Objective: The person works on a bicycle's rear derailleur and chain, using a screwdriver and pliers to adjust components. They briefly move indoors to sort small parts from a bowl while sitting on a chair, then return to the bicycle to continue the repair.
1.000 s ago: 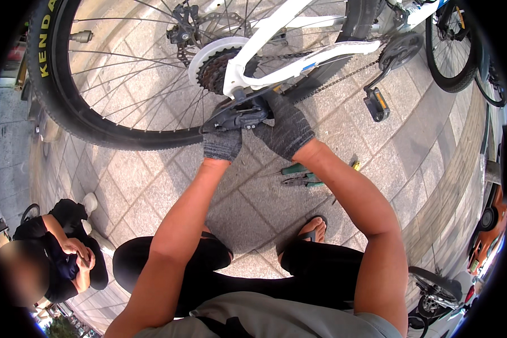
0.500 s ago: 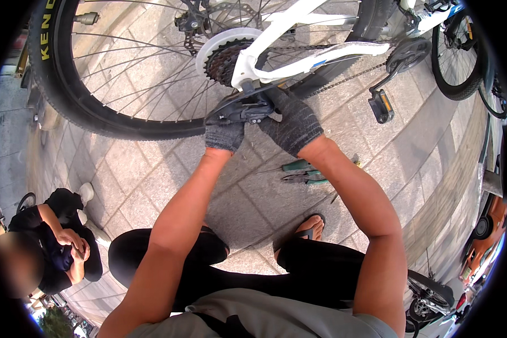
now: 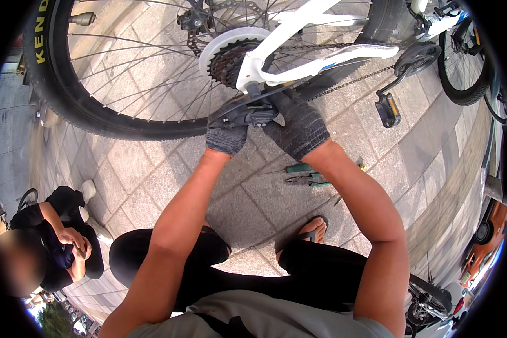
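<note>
A white bicycle frame (image 3: 298,35) reaches in from the top, with a rear derailleur (image 3: 257,116) hanging below its dropout. My left hand (image 3: 226,135), in a dark grey knit glove, closes round the derailleur's left side; most of its fingertips are hidden behind it. From the right, my right hand (image 3: 302,125), gloved alike, grips the derailleur, its thumb near the body and its fingers partly hidden under the frame. Just above sit the rusty-brown cassette (image 3: 229,63) and its pale spoke guard (image 3: 207,58). The chain (image 3: 352,83) runs right to the crank (image 3: 417,59).
The rear tyre (image 3: 135,129) curves round the upper left. Pliers (image 3: 307,181) and a green-handled tool (image 3: 298,168) lie on the paving by my right forearm. A pedal (image 3: 387,110) hangs at right. A person (image 3: 56,236) squats at lower left. Another bicycle wheel (image 3: 465,62) stands upper right.
The bicycle, tools and both hands sit slightly further right and lower in the picture. Both hands keep their hold at the derailleur.
</note>
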